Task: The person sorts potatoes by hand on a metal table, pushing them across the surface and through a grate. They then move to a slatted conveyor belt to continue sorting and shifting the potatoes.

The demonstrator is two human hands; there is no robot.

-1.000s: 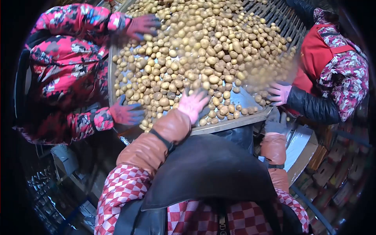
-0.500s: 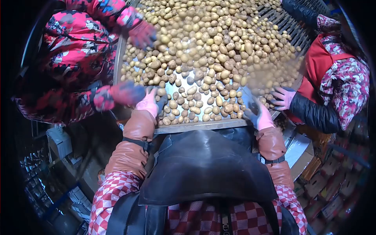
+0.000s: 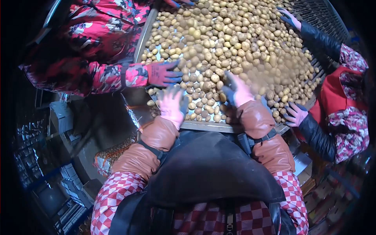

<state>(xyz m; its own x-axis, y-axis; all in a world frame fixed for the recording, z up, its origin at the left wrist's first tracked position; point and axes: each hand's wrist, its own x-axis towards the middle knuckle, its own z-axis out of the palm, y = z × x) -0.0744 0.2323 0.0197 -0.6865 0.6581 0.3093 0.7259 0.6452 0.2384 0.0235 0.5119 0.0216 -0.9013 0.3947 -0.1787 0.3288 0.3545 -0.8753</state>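
Many potatoes (image 3: pixel 231 43) lie loose across the metal table (image 3: pixel 211 126), heaped thickly toward its far side and thinner toward its near rim, where patches of its surface show. Over the table's near left part, the left hand (image 3: pixel 171 105), in a pink and grey glove, is open with fingers spread among the potatoes. Nearer the table's middle, the right hand (image 3: pixel 238 91) is gloved alike and open too, its fingers stretched over potatoes; whether either palm touches any cannot be told. At the table's left side, a co-worker's red and blue glove (image 3: pixel 163 73) reaches in, just beside the left hand. At its right side, another co-worker's lower glove (image 3: pixel 296 114) rests by the near corner. Dark slats (image 3: pixel 323 15) run along the table's far right, and a net sack (image 3: pixel 113 156) sits below its left corner
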